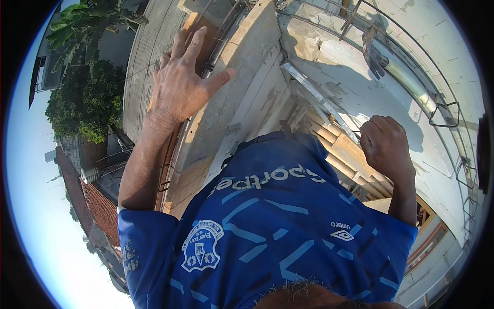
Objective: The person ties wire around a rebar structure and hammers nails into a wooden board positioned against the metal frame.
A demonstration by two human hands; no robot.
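Note:
My left hand (182,85) is spread open, fingers apart, over a narrow trough edged by a pale board (247,28). Its thumb reaches across that board; whether the palm presses on anything cannot be told. My right hand (385,147) is closed in a fist at the right, knuckles up. A pale metal strip (319,98) slants down to the fist's thumb side, but what the fingers hold is hidden. Beyond the fist, a hammer with a dark metal head (373,51) and a yellowish handle (409,82) lies by the rough white concrete.
Bent steel rebar (406,31) loops along the right rim. Below, between the walls, are wooden planks (345,149). A grey corrugated roof sheet (149,56) runs along the left, with trees (80,108) and tiled roofs (100,211) lower down beyond it.

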